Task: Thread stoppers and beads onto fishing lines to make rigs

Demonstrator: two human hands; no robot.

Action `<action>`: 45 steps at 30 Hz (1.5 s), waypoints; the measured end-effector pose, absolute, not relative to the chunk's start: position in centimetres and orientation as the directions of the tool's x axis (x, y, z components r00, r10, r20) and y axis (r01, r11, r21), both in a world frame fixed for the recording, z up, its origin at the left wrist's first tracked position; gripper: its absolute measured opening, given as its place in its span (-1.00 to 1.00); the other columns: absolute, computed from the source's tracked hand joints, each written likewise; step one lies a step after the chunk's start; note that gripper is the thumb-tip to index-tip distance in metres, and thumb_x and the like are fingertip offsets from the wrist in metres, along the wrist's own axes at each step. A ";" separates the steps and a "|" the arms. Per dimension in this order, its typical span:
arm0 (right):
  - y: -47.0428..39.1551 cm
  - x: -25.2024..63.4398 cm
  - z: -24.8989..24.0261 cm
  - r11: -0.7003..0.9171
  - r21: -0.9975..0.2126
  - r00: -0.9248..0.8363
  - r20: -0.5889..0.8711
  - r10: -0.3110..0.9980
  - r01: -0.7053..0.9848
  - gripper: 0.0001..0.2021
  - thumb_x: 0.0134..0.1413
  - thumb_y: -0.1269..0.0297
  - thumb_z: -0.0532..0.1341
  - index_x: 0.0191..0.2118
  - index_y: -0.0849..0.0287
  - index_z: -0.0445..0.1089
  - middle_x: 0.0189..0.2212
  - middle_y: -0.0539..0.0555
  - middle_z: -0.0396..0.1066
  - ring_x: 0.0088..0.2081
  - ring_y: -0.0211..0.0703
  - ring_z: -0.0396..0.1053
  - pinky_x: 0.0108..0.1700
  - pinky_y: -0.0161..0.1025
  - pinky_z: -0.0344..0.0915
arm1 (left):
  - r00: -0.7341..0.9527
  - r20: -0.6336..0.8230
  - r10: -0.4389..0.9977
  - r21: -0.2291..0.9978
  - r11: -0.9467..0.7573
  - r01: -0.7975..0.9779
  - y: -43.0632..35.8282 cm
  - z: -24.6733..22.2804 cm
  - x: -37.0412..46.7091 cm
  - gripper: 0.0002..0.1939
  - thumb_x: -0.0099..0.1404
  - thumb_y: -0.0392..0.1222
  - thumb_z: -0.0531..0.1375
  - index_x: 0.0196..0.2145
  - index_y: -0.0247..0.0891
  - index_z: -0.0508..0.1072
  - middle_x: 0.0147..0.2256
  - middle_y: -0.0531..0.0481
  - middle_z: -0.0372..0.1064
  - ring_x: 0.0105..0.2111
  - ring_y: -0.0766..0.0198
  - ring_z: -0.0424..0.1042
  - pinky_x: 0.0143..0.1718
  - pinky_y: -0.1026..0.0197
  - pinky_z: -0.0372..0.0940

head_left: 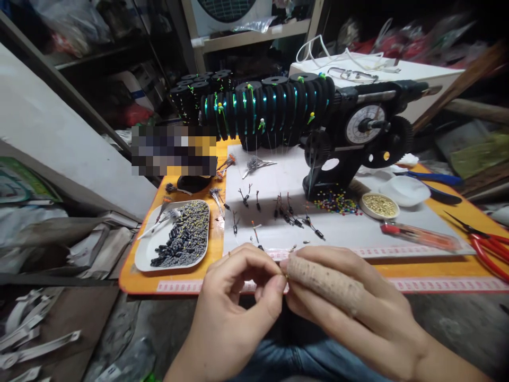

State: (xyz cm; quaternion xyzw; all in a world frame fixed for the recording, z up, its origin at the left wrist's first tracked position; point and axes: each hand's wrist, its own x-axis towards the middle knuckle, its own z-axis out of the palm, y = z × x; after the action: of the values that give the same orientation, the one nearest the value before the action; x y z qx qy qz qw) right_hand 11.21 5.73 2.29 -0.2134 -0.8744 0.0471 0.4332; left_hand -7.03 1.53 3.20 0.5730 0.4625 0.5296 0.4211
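Note:
My left hand [238, 307] is closed in a pinch, thumb against index finger, at the front edge of the table. Its fingertips meet those of my right hand [382, 313], also closed in a pinch. A tiny yellowish bit shows where they meet; what it belongs to is hidden. Rough beige wrapping [326, 281] appears to cover my right index finger. Just beyond my hands, small black fishing-tackle-like pieces with thin brown stems [286, 215] lie scattered on a white sheet [270, 239]. A white tray [143, 260] of grey-black and yellow small parts sits left of them.
A black geared machine with a dial [366, 123] and a row of line-wound spools [270, 109] stands behind. Coloured beads [338, 202], a dish of gold beads [379, 206], a red cutter knife [421, 236] and red-handled pliers [491, 252] lie on the right.

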 end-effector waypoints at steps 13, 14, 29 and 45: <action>7.0 10.7 4.0 0.786 -0.584 -0.592 0.566 0.574 0.205 -0.89 0.21 0.52 0.20 -0.24 0.17 0.36 -0.36 0.03 0.44 -0.30 -0.19 0.44 -0.28 -0.26 0.42 | 0.202 0.687 0.698 0.464 -0.635 0.617 2.2 3.2 -7.7 -0.82 0.33 -0.43 0.24 -0.15 -0.22 0.46 -0.34 -0.04 0.57 -0.36 0.26 0.56 -0.31 0.29 0.48; 7.0 10.8 3.9 0.806 -0.555 -0.611 0.570 0.549 0.207 -0.90 0.24 0.51 0.20 -0.21 0.18 0.37 -0.35 0.04 0.45 -0.28 -0.18 0.45 -0.26 -0.25 0.43 | 0.204 0.683 0.701 0.460 -0.630 0.626 2.2 3.3 -7.7 -0.84 0.32 -0.43 0.25 -0.19 -0.22 0.46 -0.36 -0.03 0.55 -0.38 0.27 0.55 -0.30 0.29 0.48; 6.6 9.9 3.6 0.827 -0.489 -0.523 0.645 0.557 0.278 -0.81 0.29 0.50 0.19 -0.05 0.12 0.38 -0.06 0.17 0.47 -0.04 -0.13 0.51 -0.03 -0.28 0.51 | -0.049 0.120 0.992 0.979 -0.127 -0.158 3.1 3.4 -7.0 -0.84 0.09 -0.49 0.25 -0.46 -0.26 0.43 -0.52 0.12 0.32 -0.62 0.50 0.23 -0.59 0.46 0.24; 5.7 9.3 2.7 0.490 -0.864 -0.337 0.431 0.837 0.114 -0.88 0.22 0.47 0.24 -0.29 0.12 0.48 -0.26 0.10 0.46 -0.19 -0.16 0.49 -0.29 -0.34 0.53 | -0.107 0.334 0.936 0.942 -0.329 0.063 0.8 2.0 -7.4 -0.76 0.29 -0.53 0.22 -0.31 -0.18 0.48 -0.36 0.06 0.53 -0.39 0.36 0.51 -0.33 0.36 0.46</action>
State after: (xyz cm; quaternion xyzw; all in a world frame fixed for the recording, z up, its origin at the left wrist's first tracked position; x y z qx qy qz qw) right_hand 9.31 5.66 2.68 -0.3291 -0.7223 0.3829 0.4726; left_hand -7.41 0.78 1.99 0.5582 0.4477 0.5942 0.3674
